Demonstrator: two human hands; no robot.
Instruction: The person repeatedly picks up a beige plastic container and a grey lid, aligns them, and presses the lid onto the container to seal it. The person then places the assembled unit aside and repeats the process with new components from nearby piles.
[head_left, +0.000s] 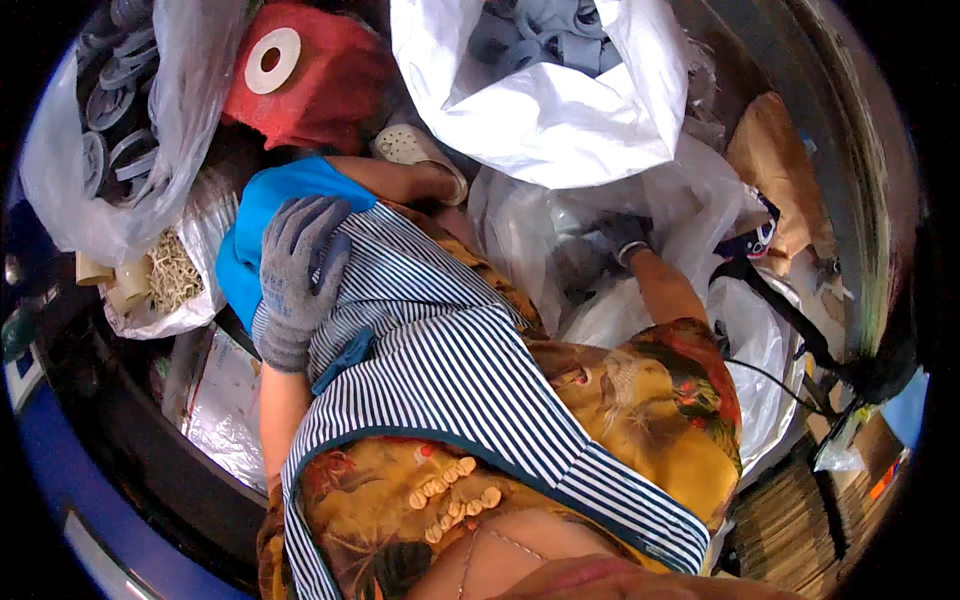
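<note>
My left hand [303, 262], in a grey knit work glove, lies on my thigh over blue cloth [255, 225] and a striped apron [425, 340]. Its fingers are stretched out and it holds nothing. Reaching to the right, my right hand [625, 234] wears a dark glove and is inside a translucent plastic bag [520, 230]. Its fingers are lost in the bag's shadow, so I cannot tell what they touch. Pale and grey pieces show dimly in that bag. Just beyond it, a white sack [560, 125] holds grey ring-shaped plastic parts [545, 45].
At the far left stands a clear bag [185, 130] of dark grey rings. Below it, a white sack [200, 285] holds beige shreds and tubes. A pale ring [272, 60] lies on a red bundle [315, 100]. Brown paper [775, 165] and dark straps [790, 315] are at right.
</note>
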